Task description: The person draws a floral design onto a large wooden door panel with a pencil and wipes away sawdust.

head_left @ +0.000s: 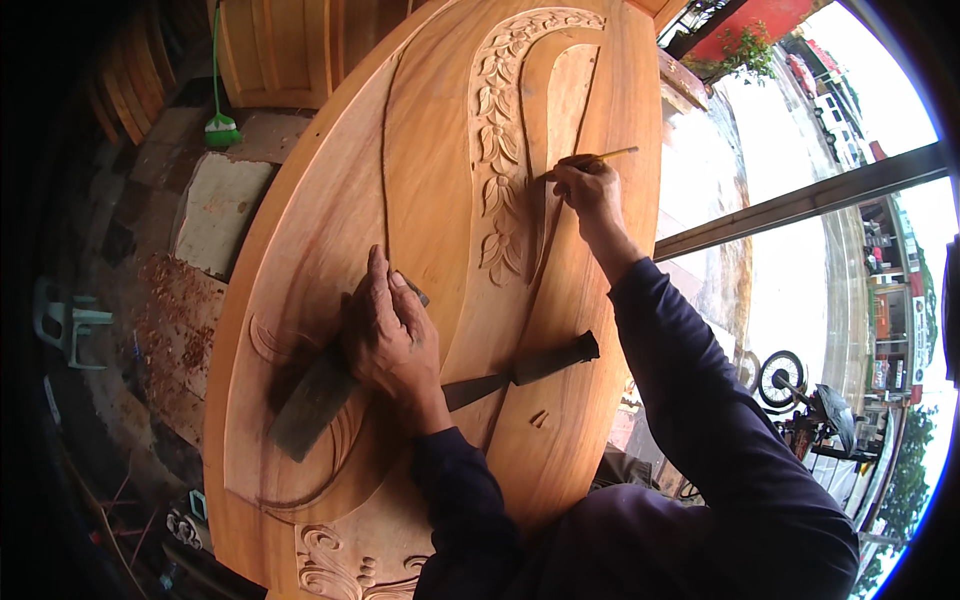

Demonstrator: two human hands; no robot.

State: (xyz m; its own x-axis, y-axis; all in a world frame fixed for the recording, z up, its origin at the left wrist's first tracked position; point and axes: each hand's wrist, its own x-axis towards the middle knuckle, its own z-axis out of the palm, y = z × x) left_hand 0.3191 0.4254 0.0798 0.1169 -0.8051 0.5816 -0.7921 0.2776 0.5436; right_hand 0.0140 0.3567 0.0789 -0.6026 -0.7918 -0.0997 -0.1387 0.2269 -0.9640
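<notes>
A large carved wooden panel with a curved edge fills the middle, its relief of leaves and flowers running down the upper part. My right hand pinches a yellow pencil over the narrow recess beside that carving. Lower left, my left hand lies over a dark, long block, its fingers closed about it and pointing up the panel. The block's far end peeks out beyond the thumb; its middle is hidden. Between my forearms lies a dark tool with a thick end and a tapering part.
Small wood chips lie on the panel near me. Shavings litter the floor at left, with a pale plastic stool and a green broom. Wooden doors stand behind. At right are a metal bar and a motorcycle.
</notes>
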